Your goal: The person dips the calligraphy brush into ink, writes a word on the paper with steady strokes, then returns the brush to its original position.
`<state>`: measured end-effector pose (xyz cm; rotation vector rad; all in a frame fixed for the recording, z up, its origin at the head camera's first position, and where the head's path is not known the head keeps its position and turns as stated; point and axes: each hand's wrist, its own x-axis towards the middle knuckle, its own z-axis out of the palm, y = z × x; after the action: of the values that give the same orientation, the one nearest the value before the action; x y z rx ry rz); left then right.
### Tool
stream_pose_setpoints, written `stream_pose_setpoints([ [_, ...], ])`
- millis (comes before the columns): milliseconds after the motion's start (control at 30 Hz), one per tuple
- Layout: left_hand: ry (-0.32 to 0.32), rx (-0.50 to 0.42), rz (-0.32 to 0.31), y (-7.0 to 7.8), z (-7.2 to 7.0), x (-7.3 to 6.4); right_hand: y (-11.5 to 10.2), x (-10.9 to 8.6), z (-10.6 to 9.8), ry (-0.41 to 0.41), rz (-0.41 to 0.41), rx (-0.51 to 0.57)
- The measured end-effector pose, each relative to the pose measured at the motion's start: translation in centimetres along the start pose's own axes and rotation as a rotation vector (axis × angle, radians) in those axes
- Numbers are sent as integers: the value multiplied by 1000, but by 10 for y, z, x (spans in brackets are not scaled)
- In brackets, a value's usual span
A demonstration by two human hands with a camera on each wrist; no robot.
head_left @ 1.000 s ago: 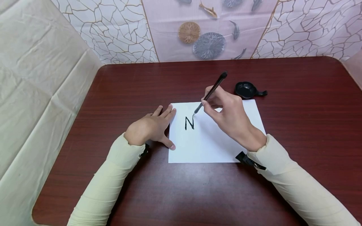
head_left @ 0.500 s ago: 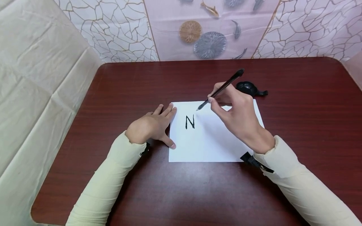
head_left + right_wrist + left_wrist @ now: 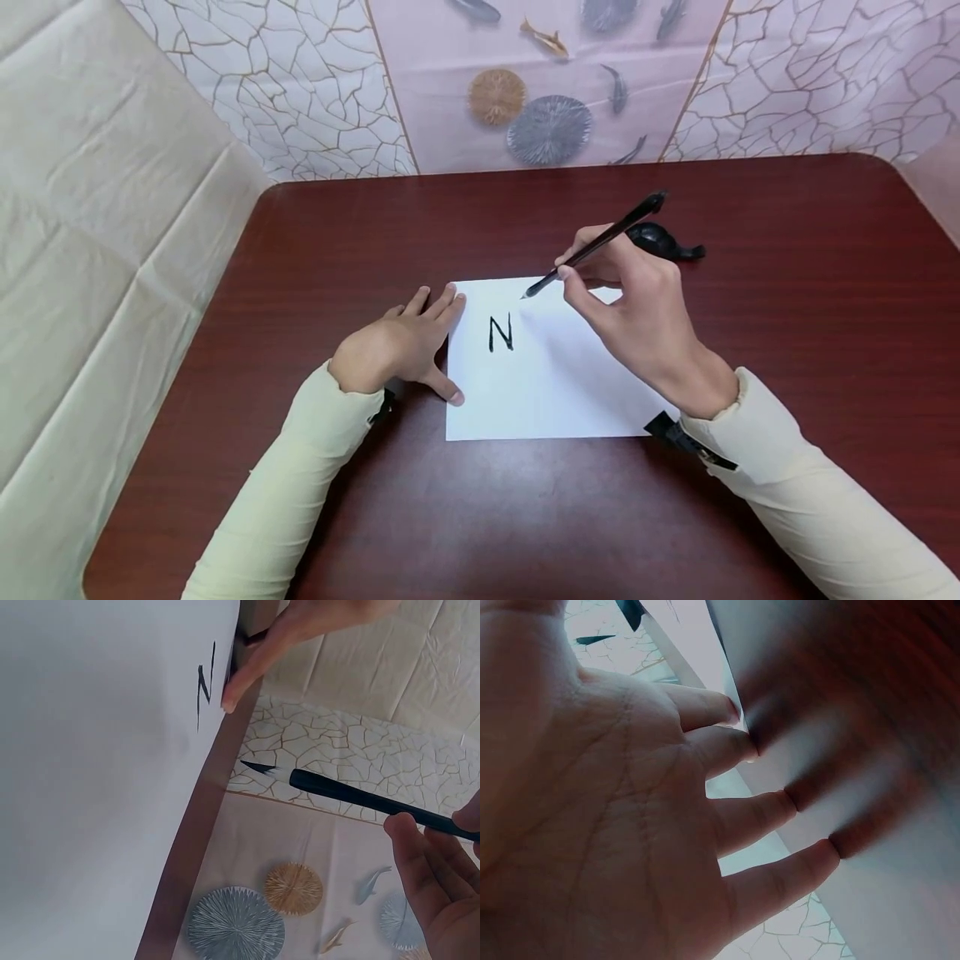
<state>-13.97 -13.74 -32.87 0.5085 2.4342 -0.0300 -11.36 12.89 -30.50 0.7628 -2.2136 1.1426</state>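
Note:
A white sheet of paper (image 3: 555, 392) lies on the table with a black letter N (image 3: 500, 332) inked at its upper left. My right hand (image 3: 637, 308) pinches a dark-handled ink brush (image 3: 600, 242) between thumb and fingers, its tip just right of and above the N. In the right wrist view the brush (image 3: 352, 793) has a black-wetted, pointed tip held off the paper. Spread out flat, my left hand (image 3: 401, 346) rests at the paper's left edge, thumb and fingertips touching it. Its palm and straight fingers fill much of the left wrist view.
A small black dish with a handle (image 3: 656, 240) sits behind the paper, partly covered by the right hand and brush. The dark red wooden table (image 3: 360, 225) ends at a patterned cloth backdrop (image 3: 315, 92); pale cloth (image 3: 90, 250) hangs at the left.
The right hand has lifted the brush off the end of the N's last stroke and moved it a little to the right. The left hand stays put on the paper's edge.

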Motion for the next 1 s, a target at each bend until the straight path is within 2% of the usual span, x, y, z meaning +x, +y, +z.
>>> stream_pose_setpoints([
  [333, 2, -26, 18, -2, 8, -1, 4, -7, 3, -21, 13, -4],
  [700, 16, -6, 9, -3, 5, -1, 5, -6, 10, -21, -15, 40],
  [1000, 18, 4, 11, -2, 2, 2, 8, -7, 12, -57, 2, 36],
])
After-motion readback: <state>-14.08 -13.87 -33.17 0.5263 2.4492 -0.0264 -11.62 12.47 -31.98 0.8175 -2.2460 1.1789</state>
